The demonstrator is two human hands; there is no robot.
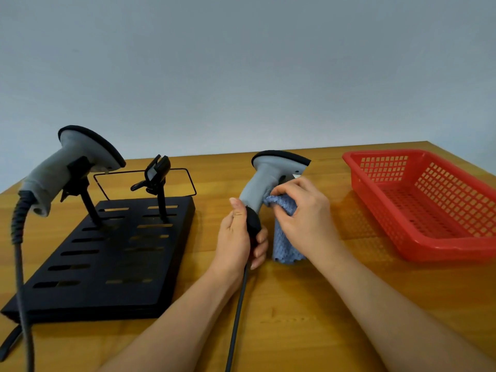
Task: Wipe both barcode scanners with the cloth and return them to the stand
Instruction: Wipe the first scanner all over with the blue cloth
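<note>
Left hand [241, 234] grips the scanner [268, 178] base upright while right hand [303, 210] pinches blue cloth [284, 232] against its handle.

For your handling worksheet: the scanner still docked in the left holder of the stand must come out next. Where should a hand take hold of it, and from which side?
Judging by its pose, grip the docked scanner round its grey handle, which slopes down to the left, clear of the holder. Come from the left with the hand above the cable end. The wide head sits over the clip, so it offers less to hold.
</note>
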